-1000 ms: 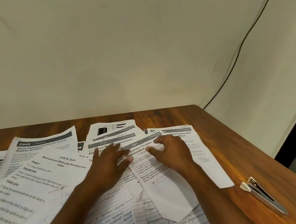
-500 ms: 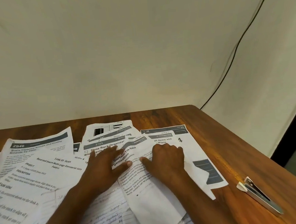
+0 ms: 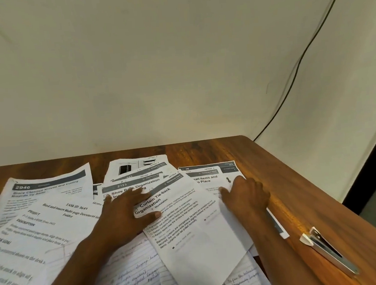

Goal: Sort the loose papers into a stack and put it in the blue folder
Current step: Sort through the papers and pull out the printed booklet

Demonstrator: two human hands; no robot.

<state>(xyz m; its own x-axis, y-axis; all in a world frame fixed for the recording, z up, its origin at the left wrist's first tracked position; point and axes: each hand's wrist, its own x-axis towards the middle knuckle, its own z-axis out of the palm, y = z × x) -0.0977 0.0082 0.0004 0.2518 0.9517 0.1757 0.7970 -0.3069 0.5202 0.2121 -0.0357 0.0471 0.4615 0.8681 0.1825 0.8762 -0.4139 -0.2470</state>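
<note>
Several loose printed sheets lie fanned over the wooden table (image 3: 285,180). On top in the middle is the tilted "Curtain Tie-back Organization" sheet (image 3: 195,226). My left hand (image 3: 123,216) rests flat on its left edge and on the "Shoe Rack Organization" sheet (image 3: 136,186), fingers spread. My right hand (image 3: 246,196) lies flat on the "Small Items" sheet (image 3: 207,180) at the right side of the pile. Handwritten lined pages (image 3: 134,277) lie under the pile near me. No blue folder is in view.
More printed sheets (image 3: 43,219) spread to the left, past the frame edge. A metal stapler (image 3: 328,248) lies on the bare wood to the right, near the table's right edge. A black cable (image 3: 299,63) runs down the wall behind the table corner.
My right hand has slid right, off the curtain sheet onto the "Small Items" sheet. The curtain sheet has turned and lies further uncovered. My left hand stayed roughly in place.
</note>
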